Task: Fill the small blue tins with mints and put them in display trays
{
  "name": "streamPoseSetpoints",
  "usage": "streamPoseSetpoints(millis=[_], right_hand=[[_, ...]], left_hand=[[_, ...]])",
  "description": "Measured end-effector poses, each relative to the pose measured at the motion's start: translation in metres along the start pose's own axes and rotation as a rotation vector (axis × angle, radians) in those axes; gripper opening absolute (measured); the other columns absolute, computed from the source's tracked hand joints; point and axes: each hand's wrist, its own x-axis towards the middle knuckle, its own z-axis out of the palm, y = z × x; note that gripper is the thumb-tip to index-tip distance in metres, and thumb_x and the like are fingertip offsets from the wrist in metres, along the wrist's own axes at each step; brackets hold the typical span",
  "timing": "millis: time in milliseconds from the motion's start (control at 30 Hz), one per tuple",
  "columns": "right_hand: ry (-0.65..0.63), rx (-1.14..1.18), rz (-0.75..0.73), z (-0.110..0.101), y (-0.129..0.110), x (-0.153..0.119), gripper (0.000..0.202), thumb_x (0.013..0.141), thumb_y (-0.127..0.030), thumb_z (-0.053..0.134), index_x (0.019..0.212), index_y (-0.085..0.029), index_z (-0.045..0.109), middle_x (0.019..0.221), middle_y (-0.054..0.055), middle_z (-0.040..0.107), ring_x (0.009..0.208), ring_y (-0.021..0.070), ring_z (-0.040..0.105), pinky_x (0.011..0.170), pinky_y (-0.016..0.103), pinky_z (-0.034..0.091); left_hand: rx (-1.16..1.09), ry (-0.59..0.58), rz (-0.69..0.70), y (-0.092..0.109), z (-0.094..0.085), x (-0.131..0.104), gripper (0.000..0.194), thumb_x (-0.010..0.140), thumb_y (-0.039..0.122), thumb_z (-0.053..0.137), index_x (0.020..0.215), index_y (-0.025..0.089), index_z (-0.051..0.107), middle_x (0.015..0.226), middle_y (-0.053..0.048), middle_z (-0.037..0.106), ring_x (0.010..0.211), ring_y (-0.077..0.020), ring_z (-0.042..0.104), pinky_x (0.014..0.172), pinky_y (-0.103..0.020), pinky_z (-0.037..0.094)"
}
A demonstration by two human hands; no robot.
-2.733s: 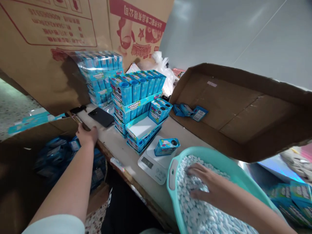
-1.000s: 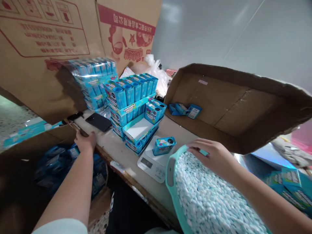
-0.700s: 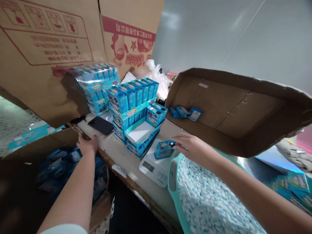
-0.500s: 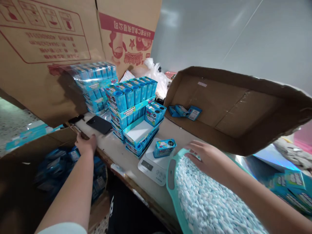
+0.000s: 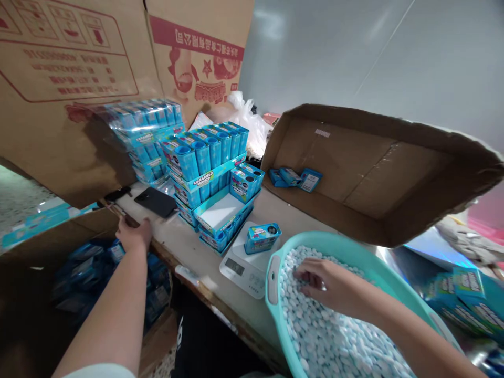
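Note:
My right hand point(image 5: 319, 283) is down in a teal plastic basin point(image 5: 272, 273), fingers pinched together on the small white and pale-blue candies point(image 5: 315, 336) that fill it. Just left of the basin a small blue tin point(image 5: 262, 237) with a round hole in its top lies on a white digital scale point(image 5: 243, 266). My left hand point(image 5: 134, 236) is far to the left, curled over the table's near edge point(image 5: 185, 265), above an open carton of blue packets point(image 5: 90, 262).
Stacked blue display trays of tins point(image 5: 208, 168) and a shrink-wrapped pack point(image 5: 145, 136) stand behind the scale. A black phone point(image 5: 155, 202) lies beside them. A shallow cardboard tray point(image 5: 354, 173) holds three small blue boxes point(image 5: 297, 178). Large cartons point(image 5: 79, 79) lean at the back left.
My right hand went from the candies up to the tin on the scale, then came back down into the basin. The left hand stayed on the table edge.

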Motion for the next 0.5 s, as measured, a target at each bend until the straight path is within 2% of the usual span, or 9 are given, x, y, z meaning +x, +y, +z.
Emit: streamPoseSetpoints(millis=[233, 500], right_hand=[[-0.014, -0.052, 0.06, -0.003, 0.001, -0.005, 0.008, 0.081, -0.018, 0.056, 0.08, -0.021, 0.064, 0.086, 0.003, 0.064, 0.074, 0.0172, 0.058, 0.068, 0.029, 0.04], [-0.008, 0.021, 0.031, -0.004, 0.003, -0.011, 0.004, 0.082, -0.025, 0.062, 0.084, -0.022, 0.063, 0.088, 0.002, 0.065, 0.074, 0.0171, 0.06, 0.067, 0.029, 0.042]], left_hand=[[0.0, 0.003, -0.009, 0.0, 0.001, 0.001, 0.094, 0.078, 0.054, 0.069, 0.155, 0.016, 0.032, 0.149, -0.023, 0.04, 0.137, -0.0336, 0.048, 0.118, -0.043, 0.034], [0.025, 0.008, 0.011, 0.0, 0.0, 0.0, 0.095, 0.077, 0.055, 0.068, 0.156, 0.017, 0.032, 0.148, -0.023, 0.042, 0.138, -0.0364, 0.047, 0.117, -0.047, 0.036]])
